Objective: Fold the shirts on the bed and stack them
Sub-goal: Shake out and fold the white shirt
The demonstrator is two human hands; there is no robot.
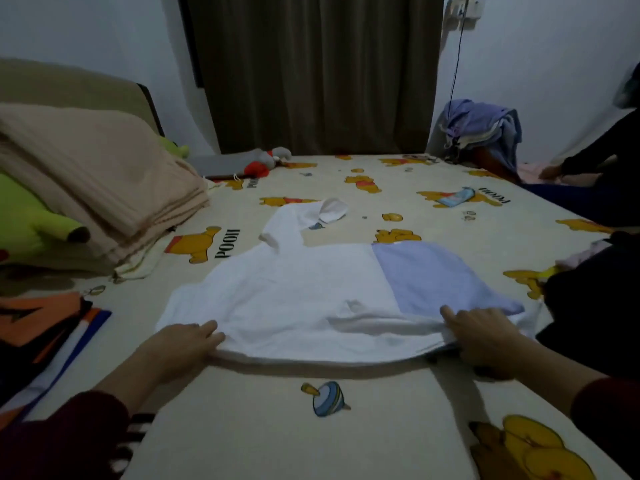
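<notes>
Gripping the near edge of the white shirt, the left hand has its fingers laid on top of the cloth at the shirt's left corner, with the hem lifted slightly off the bed; whether the thumb is under the fabric cannot be seen. The right hand holds the same edge at the right corner, fingers curled over the bunched hem, just beside the shirt's pale blue panel. Both wrists come out of dark red sleeves. The shirt lies spread flat in the middle of the bed, one white sleeve reaching away toward the far side, on a cream sheet printed with yellow cartoon bears. To the left, near the bed's edge, sits a stack of folded clothes in orange, black, white and blue. Farther left a folded beige blanket rests over a green plush toy. Dark garments lie at the right edge. Behind the bed hangs a brown curtain.
</notes>
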